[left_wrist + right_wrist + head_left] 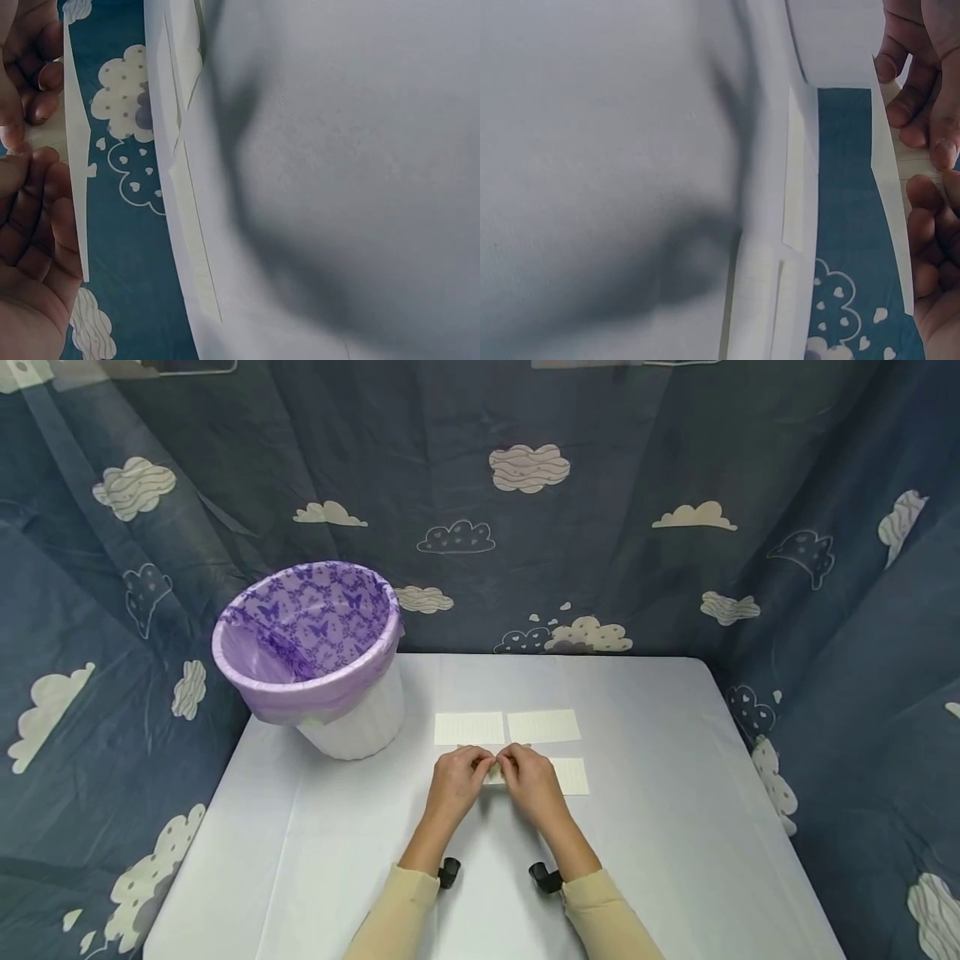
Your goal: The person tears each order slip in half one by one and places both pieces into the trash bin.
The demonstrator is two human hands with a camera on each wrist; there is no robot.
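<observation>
A cream sheet of lined paper (78,157) is held up off the table between both hands, its near edge slightly bent in the wrist views. My left hand (457,777) pinches it with thumb and fingers close to the middle. Right beside it, my right hand (534,783) pinches the same sheet, the fingertips of both hands almost meeting. Much of the held paper (892,202) is hidden behind the fingers in the head view. Beyond the hands, two similar sheets lie side by side, one at left (468,728) and one at right (543,726). Another sheet (572,777) lies partly behind the right hand.
A white bin (360,722) with a purple butterfly-patterned liner (322,689) stands at the table's back left. The table (675,827) has a white cover. Dark blue cloud-patterned cloth (600,577) hangs behind and at both sides. Black straps show at both wrists.
</observation>
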